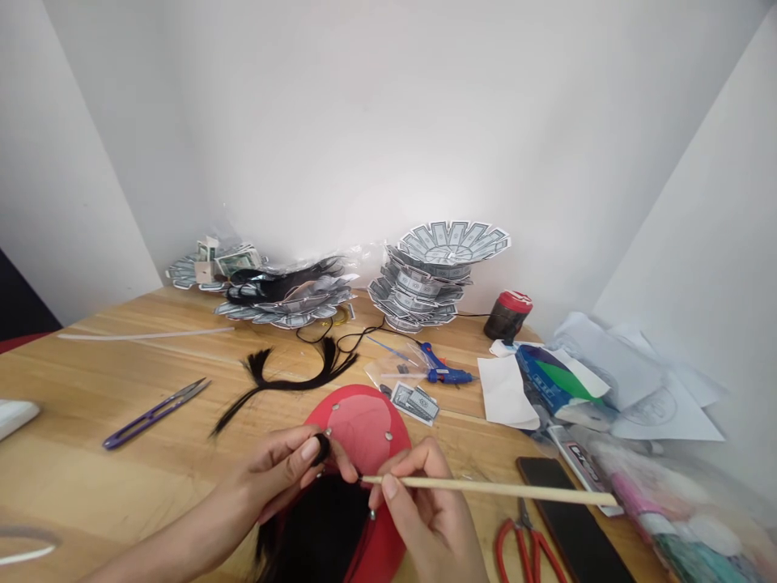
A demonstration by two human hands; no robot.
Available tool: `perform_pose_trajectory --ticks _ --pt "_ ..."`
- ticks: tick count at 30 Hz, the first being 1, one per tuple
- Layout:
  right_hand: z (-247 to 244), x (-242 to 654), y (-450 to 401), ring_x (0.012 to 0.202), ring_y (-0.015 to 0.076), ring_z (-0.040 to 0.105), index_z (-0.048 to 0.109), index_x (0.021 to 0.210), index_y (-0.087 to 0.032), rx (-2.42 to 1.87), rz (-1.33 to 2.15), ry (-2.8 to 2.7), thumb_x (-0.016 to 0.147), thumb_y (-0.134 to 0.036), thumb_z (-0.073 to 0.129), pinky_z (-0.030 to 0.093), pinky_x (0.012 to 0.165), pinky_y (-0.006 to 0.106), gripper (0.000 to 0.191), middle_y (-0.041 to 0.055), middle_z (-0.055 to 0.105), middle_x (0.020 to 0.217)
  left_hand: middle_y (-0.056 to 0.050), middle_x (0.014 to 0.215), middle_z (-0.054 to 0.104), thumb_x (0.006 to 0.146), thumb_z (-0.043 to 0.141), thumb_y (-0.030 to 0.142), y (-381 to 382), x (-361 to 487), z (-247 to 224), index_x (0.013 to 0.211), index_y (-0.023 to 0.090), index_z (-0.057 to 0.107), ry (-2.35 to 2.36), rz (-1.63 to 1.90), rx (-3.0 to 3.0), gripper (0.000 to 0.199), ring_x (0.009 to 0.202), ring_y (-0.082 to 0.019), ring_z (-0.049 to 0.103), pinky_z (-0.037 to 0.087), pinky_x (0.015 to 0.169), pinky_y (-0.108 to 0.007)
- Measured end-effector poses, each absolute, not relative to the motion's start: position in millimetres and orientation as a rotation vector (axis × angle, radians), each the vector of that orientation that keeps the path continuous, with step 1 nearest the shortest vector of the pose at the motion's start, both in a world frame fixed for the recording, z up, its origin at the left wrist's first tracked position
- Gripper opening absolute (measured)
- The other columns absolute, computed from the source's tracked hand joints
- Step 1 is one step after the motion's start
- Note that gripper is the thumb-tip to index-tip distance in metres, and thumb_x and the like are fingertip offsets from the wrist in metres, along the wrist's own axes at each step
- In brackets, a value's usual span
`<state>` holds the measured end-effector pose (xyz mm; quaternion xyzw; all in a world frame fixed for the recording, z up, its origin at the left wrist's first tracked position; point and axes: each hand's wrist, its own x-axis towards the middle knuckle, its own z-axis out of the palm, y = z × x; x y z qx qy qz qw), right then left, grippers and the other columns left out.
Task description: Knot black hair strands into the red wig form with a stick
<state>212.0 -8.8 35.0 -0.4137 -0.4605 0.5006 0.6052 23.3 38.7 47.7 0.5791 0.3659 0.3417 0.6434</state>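
Observation:
A red oval form [397, 453] with a paler pink centre and several silver pins or studs stands in front of me. Long black hair [321, 530] hangs down its near side. My left hand [285, 470] rests at the form's left side, thumb and fingers closed on a small rolled coil of black hair [320, 449]. In my right hand [425, 502], a thin wooden stick [503, 487] is pinched between thumb and fingers. Its dark, fine tip meets the top edge of the hair, close to a left fingertip. What exactly the tip catches is too small to tell.
Purple-handled snips [154, 414] and black hair strands [291, 382] lie left. Behind are a blue glue gun [446, 368] and stacked paper-note rings [418, 279]. Red-handled pliers [527, 546], a black phone [574, 518], papers [661, 405] and plastic bags [685, 502] crowd the right.

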Motion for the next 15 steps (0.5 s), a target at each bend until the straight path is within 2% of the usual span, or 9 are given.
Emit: perform_pose_trajectory --ticks 3,8,15 --pt "34.1 214.1 -8.1 0.067 0.012 0.063 0.057 0.075 -0.022 -0.948 1.165 -1.095 0.082 -0.054 0.072 0.047 0.068 0.024 0.036 -0.0036 0.065 0.068 0.005 0.059 0.042 0.083 0.06 0.068 37.8 24.5 49.8 0.079 0.017 0.072 0.827 0.773 1.297 0.053 0.047 -0.007 0.02 0.009 0.042 -0.021" --pt "29.7 217.8 -5.1 0.067 0.0129 0.062 0.056 0.077 -0.023 -0.912 1.188 -1.122 0.084 -0.056 0.07 0.044 0.069 0.026 0.036 -0.0035 0.066 0.068 0.002 0.065 0.052 0.082 0.066 0.063 35.7 24.3 49.3 0.079 0.018 0.075 0.873 0.808 1.214 0.047 0.053 -0.008 0.029 0.024 0.049 -0.018" --pt "32.6 222.9 -3.5 0.054 0.0107 0.046 0.056 0.076 -0.023 -0.977 1.259 -1.168 0.085 -0.059 0.067 0.037 0.062 0.027 0.038 -0.0031 0.066 0.066 0.0 0.07 0.061 0.084 0.067 0.059 33.6 24.6 50.8 0.08 0.019 0.077 0.854 0.814 1.193 0.041 0.053 -0.008 0.034 0.037 0.058 -0.019"
